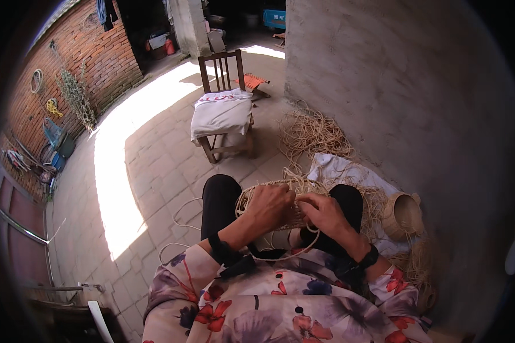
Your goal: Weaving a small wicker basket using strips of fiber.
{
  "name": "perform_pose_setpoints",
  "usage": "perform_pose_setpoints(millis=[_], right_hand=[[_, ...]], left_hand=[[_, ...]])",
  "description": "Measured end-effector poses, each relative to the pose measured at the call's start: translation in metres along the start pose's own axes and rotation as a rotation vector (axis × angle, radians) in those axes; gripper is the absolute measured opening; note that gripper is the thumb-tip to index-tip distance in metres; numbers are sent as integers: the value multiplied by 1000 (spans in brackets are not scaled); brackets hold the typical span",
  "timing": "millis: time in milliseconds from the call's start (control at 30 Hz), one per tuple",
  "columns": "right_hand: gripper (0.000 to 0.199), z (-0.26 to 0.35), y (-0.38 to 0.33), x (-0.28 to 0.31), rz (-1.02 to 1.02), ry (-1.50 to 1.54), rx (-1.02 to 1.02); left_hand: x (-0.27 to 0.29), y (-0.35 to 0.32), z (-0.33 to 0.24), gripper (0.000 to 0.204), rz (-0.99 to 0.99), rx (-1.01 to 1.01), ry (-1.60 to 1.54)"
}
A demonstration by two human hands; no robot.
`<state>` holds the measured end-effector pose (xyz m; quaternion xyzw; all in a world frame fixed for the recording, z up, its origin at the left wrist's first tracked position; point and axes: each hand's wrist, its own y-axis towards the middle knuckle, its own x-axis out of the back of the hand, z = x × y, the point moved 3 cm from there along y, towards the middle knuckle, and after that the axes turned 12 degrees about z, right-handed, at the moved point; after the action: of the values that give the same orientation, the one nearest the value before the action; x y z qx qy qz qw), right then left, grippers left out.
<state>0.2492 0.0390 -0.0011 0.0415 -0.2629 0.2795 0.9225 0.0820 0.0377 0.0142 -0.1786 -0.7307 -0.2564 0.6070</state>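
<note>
A person sits on a paved yard with a half-woven straw basket (280, 191) on the lap; the left hand (270, 207) grips its near rim and the right hand (325, 212) pinches a strand (303, 243) that loops down toward the flowered shirt. A wooden chair (223, 108) with a white cloth (220, 114) stands ahead, and a heap of loose straw (313, 134) lies by the grey wall (406, 97). A finished small basket (402, 215) lies on its side to the right, beside a white sheet (340, 168).

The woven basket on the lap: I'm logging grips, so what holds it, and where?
Both hands grip the half-woven straw basket: the left hand over its near rim, the right hand at the rim beside it.
</note>
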Motion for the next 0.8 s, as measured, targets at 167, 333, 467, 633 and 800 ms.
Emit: perform_pose_setpoints(millis=[167,333,467,633,800], right_hand=[[24,27,-19,54,-461,-349,203],[21,28,-6,44,-339,-39,214],[24,33,12,27,-189,118,313],[29,94,13,-5,57,22,585],[28,92,3,-21,-16,173,573]], left_hand=[[18,-20,12,13,-67,78,-374],[-14,-22,20,14,22,71,-1005],[23,-46,30,15,-28,193,-1472],[82,-72,27,17,-103,79,-1610],[62,-62,22,19,-183,10,-1873]])
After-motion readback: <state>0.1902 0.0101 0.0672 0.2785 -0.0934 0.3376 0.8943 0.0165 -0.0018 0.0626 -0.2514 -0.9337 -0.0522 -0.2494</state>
